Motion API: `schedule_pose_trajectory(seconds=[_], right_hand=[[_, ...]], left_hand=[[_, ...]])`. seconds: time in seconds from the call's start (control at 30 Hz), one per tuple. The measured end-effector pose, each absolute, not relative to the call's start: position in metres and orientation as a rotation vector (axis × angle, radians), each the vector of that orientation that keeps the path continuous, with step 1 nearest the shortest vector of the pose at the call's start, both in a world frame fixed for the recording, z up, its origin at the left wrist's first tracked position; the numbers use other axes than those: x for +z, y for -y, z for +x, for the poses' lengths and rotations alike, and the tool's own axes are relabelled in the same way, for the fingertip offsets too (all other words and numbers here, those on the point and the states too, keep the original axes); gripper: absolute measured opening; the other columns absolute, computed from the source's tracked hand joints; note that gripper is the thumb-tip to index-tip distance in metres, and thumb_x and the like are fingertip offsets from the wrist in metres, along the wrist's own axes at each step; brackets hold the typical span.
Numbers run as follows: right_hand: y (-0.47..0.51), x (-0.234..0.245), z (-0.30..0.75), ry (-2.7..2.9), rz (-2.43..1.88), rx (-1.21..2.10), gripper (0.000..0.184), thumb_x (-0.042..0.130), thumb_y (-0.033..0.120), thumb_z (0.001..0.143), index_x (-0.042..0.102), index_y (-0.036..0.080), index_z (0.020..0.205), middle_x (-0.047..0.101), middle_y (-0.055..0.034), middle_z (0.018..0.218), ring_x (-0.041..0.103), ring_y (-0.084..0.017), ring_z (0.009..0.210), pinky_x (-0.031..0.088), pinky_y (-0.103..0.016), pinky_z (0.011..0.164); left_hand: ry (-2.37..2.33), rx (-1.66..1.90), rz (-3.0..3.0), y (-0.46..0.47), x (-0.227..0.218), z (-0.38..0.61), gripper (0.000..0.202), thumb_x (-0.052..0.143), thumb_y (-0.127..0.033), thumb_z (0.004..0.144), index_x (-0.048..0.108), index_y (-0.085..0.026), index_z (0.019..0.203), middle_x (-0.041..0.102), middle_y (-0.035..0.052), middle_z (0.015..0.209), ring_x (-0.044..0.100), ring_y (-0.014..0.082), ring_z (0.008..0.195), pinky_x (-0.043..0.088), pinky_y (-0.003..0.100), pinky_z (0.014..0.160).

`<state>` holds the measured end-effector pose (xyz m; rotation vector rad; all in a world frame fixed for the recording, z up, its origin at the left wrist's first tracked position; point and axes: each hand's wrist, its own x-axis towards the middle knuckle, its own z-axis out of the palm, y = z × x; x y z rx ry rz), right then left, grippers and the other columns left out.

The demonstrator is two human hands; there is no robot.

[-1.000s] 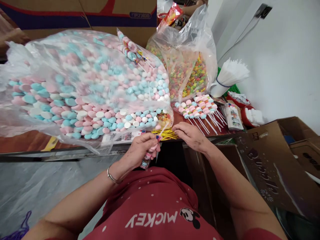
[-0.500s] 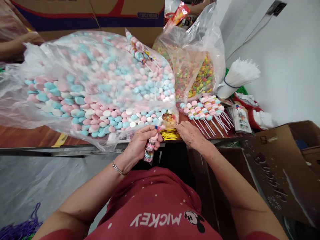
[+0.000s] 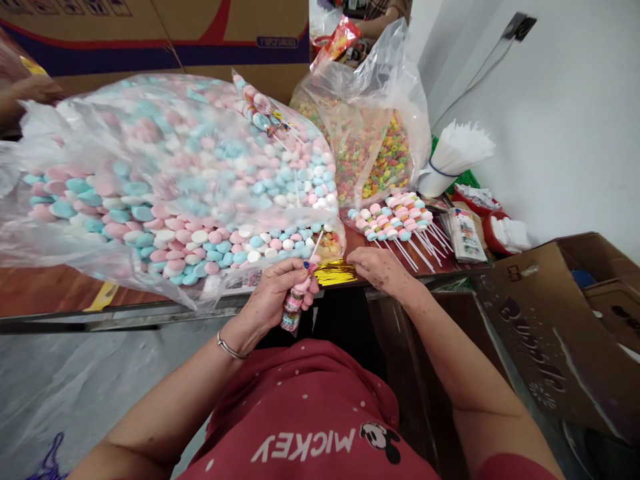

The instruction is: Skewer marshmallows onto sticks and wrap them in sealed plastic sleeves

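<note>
My left hand [image 3: 280, 290] is closed around a marshmallow skewer in a clear printed wrapper [image 3: 291, 309]. Its white stick [image 3: 317, 247] points up past my thumb, where the wrapper's neck is gathered. At the table's front edge lies a stack of gold twist ties [image 3: 336, 273]. My right hand [image 3: 377, 268] pinches at the right end of that stack; the fingertips partly hide what is between them. Behind my hands, a large clear bag of pink, blue and white marshmallows [image 3: 210, 250] lies across the table.
Unwrapped marshmallow skewers [image 3: 400, 217] lie to the right, beside a bag of coloured candy rings [image 3: 383, 160]. A cup of white sticks [image 3: 450, 160], a stack of printed wrappers [image 3: 465, 235] and red baskets [image 3: 507, 233] stand farther right. Wrapped skewers [image 3: 263, 110] rest on the marshmallow bag. A cardboard box [image 3: 540, 327] is at right.
The view has shifted slightly. The wrapped skewer in my left hand has turned a little, so its white stick now shows clearly. My right hand stays by the gold twist ties.
</note>
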<state>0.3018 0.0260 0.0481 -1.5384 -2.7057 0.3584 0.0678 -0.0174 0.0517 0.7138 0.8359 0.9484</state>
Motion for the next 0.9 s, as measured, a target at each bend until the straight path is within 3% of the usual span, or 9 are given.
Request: schedule_pose_trajectory(seconds=[0.13, 0.23, 0.53, 0.7, 0.9], right_hand=[[-0.026, 0.048, 0.303, 2.69, -1.678, 0.219, 0.029, 0.048, 0.007, 0.092, 0.071, 0.02, 0.106, 0.073, -0.0061, 0.103, 0.065, -0.019, 0.093, 0.039, -0.026, 0.072], [-0.026, 0.046, 0.308, 2.674, -1.678, 0.092, 0.025, 0.049, 0.007, 0.09, 0.071, 0.018, 0.096, 0.071, -0.0064, 0.092, 0.063, -0.019, 0.088, 0.037, -0.026, 0.069], [-0.028, 0.039, 0.317, 2.49, -1.665, 0.048, 0.023, 0.049, 0.005, 0.088, 0.068, 0.017, 0.093, 0.068, -0.0067, 0.093, 0.059, -0.019, 0.089, 0.041, -0.026, 0.078], [-0.023, 0.042, 0.328, 2.206, -1.66, 0.034, 0.022, 0.049, 0.006, 0.083, 0.066, 0.018, 0.081, 0.066, -0.0071, 0.085, 0.058, -0.02, 0.084, 0.044, -0.028, 0.076], [0.021, 0.048, 0.294, 1.609, -1.394, 0.532, 0.018, 0.052, 0.02, 0.084, 0.069, 0.019, 0.087, 0.065, -0.0008, 0.079, 0.059, -0.016, 0.07, 0.048, -0.026, 0.066]], left_hand=[[-0.842, 0.961, 0.719, 0.018, 0.051, 0.068, 0.028, 0.078, -0.028, 0.067, 0.052, -0.017, 0.071, 0.068, 0.0019, 0.059, 0.057, 0.012, 0.04, 0.043, 0.019, 0.037], [-0.85, 0.962, 0.719, 0.018, 0.051, 0.068, 0.027, 0.077, -0.028, 0.067, 0.053, -0.017, 0.071, 0.068, 0.0021, 0.059, 0.057, 0.0122, 0.041, 0.043, 0.019, 0.037], [-0.814, 0.974, 0.758, 0.017, 0.05, 0.073, 0.028, 0.078, -0.03, 0.066, 0.053, -0.017, 0.069, 0.068, 0.0016, 0.059, 0.056, 0.0116, 0.039, 0.043, 0.02, 0.036], [-0.788, 0.934, 0.79, 0.02, 0.053, 0.078, 0.03, 0.079, -0.034, 0.067, 0.055, -0.016, 0.068, 0.068, 0.002, 0.059, 0.056, 0.0113, 0.039, 0.043, 0.02, 0.037], [-0.744, 0.862, 0.794, 0.027, 0.056, 0.095, 0.032, 0.079, -0.036, 0.068, 0.055, -0.016, 0.067, 0.069, 0.0028, 0.059, 0.056, 0.0109, 0.039, 0.042, 0.019, 0.037]])
